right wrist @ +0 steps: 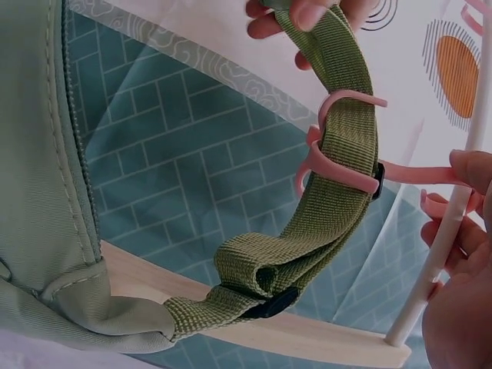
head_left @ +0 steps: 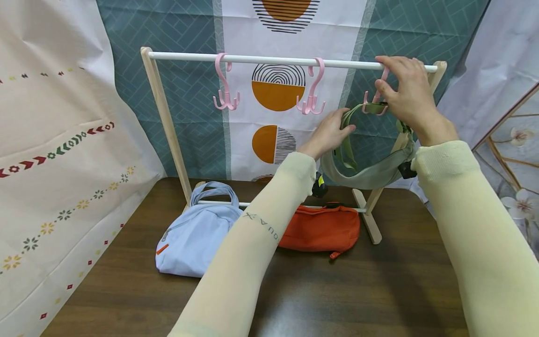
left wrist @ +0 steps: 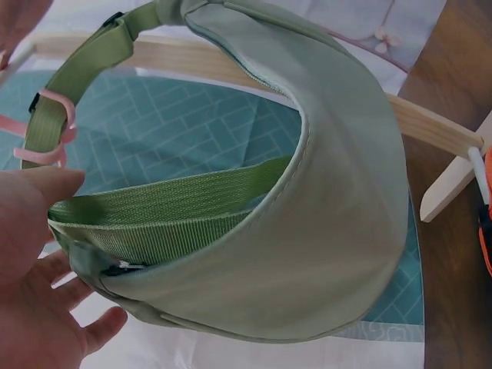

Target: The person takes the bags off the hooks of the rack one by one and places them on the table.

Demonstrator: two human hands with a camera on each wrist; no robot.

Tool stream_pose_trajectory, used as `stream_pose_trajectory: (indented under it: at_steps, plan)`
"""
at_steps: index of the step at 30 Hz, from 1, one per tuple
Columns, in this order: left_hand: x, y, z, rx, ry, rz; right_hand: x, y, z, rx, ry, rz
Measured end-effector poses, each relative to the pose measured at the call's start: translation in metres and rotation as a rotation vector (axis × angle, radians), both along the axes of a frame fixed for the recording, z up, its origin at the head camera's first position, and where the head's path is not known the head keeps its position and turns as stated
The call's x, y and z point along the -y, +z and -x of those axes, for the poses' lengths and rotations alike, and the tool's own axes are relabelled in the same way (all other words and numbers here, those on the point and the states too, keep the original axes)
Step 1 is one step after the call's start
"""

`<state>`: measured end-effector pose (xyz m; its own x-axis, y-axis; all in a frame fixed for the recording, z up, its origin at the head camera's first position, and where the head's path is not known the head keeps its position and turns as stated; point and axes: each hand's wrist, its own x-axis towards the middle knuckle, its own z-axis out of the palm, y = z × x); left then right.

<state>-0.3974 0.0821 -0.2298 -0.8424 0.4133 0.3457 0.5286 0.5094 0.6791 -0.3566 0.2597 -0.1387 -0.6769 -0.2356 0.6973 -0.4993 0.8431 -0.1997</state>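
Note:
A sage-green sling bag (left wrist: 346,200) hangs by its woven strap (right wrist: 338,154) from the rightmost pink hook (right wrist: 346,173), the strap lying across the hook's prongs. My left hand (head_left: 328,133) pinches the bag's left end, where strap and fabric meet, between thumb and fingers. At the right end of the white rail, my right hand (head_left: 410,93) holds the pink hook's stem near its top, with fingers reaching behind the rail (right wrist: 442,246). The bag's body curves down below both hands, partly covered by the right sleeve in the head view.
Two more pink hooks (head_left: 226,89) hang along the wooden-ended rack. Below stand a light-blue bag (head_left: 193,238) at left and an orange-red pouch (head_left: 322,229) in the middle, on a dark wooden table (head_left: 358,299). Patterned cloths (head_left: 172,28) hang behind and at the sides.

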Motion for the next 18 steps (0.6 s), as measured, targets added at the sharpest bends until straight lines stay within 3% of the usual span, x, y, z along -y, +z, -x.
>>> stream_pose_trajectory:
  at_steps: [7,18]
  plan:
    - [0.009,-0.007,0.000,-0.035,-0.020,-0.074,0.000,0.000,-0.001,0.009,0.006,0.015]
    - [0.021,-0.012,-0.004,0.054,-0.093,-0.257,0.000,0.000,-0.002,0.022,0.003,0.024]
